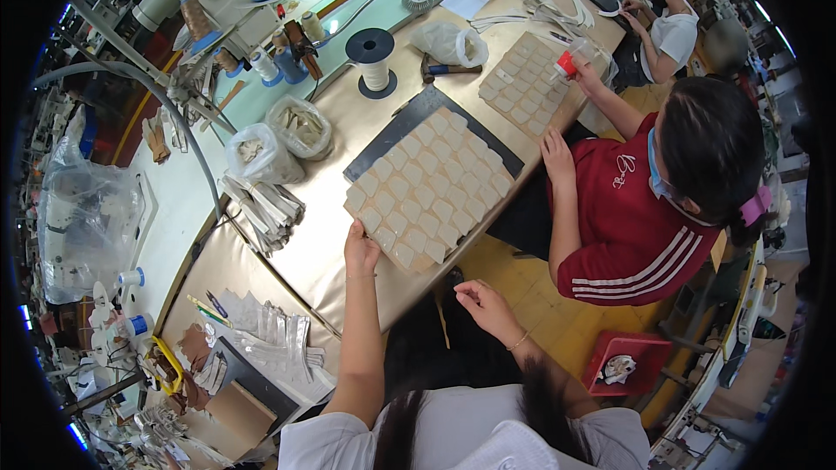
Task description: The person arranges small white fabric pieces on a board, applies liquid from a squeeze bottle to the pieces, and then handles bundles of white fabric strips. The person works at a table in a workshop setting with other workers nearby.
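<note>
A tan board [396,218] covered with rows of small pale, rounded pieces lies tilted on the bench, partly over a dark cutting mat [418,115]. My left hand [361,250] grips the board's near left corner, its thumb on top. Over my lap, apart from the board, is my right hand [489,308]; its fingers are curled together and no object shows in them. A co-worker in a red shirt sits to the right, holding a clear bottle with a red cap [568,63] over a second board of pale pieces [525,83].
Beyond the board are a black spool of white cord [374,70], a hammer [453,70] and plastic bags of pieces [299,128]. Fabric strips [264,213] lie to the left. Sewing machine gear [218,0] occupies the far left. A red bin [629,364] is on the floor.
</note>
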Motion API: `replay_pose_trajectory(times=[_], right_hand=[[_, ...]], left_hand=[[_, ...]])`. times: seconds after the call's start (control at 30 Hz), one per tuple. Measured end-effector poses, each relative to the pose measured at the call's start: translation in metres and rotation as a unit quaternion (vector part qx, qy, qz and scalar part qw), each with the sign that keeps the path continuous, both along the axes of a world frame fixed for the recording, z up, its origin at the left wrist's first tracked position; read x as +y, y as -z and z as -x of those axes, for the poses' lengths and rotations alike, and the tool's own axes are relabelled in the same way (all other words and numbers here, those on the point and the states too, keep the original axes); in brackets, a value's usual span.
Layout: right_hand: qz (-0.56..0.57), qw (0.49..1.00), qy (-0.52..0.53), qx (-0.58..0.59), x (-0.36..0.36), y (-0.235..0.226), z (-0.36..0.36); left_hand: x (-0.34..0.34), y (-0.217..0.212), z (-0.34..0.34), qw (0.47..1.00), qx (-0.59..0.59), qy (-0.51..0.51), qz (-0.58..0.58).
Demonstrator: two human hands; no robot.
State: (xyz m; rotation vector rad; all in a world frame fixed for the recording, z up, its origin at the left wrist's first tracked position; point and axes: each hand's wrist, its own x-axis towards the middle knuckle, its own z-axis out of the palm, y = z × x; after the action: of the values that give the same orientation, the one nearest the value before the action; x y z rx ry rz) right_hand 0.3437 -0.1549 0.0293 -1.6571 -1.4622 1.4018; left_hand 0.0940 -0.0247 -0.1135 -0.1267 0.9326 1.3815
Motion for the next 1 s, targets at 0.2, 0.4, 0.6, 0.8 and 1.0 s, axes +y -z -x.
replay_pose_trajectory(times=[0.2, 0.4, 0.6, 0.8, 1.0], right_hand=[[-0.055, 0.996, -0.048, -0.042, 0.074, -0.001, 0.01], [-0.288, 0.916, 0.034, -0.276, 0.335, 0.032, 0.025], [-0.091, 0.871, 0.063, -0.478, 0.46, 0.095, 0.044], [-0.082, 0.869, 0.114, -0.475, 0.47, 0.108, 0.053], [-0.143, 0.865, 0.07, -0.476, 0.475, 0.111, 0.044]], left_hand=[[0.026, 0.004, 0.024, 0.992, 0.101, 0.065, 0.046], [0.012, -0.012, 0.012, 0.992, 0.071, 0.093, 0.045], [0.015, -0.027, 0.027, 0.982, 0.069, 0.171, 0.038], [0.013, -0.022, 0.034, 0.963, 0.157, 0.2, 0.086], [0.016, -0.022, 0.027, 0.946, 0.218, 0.214, 0.109]])
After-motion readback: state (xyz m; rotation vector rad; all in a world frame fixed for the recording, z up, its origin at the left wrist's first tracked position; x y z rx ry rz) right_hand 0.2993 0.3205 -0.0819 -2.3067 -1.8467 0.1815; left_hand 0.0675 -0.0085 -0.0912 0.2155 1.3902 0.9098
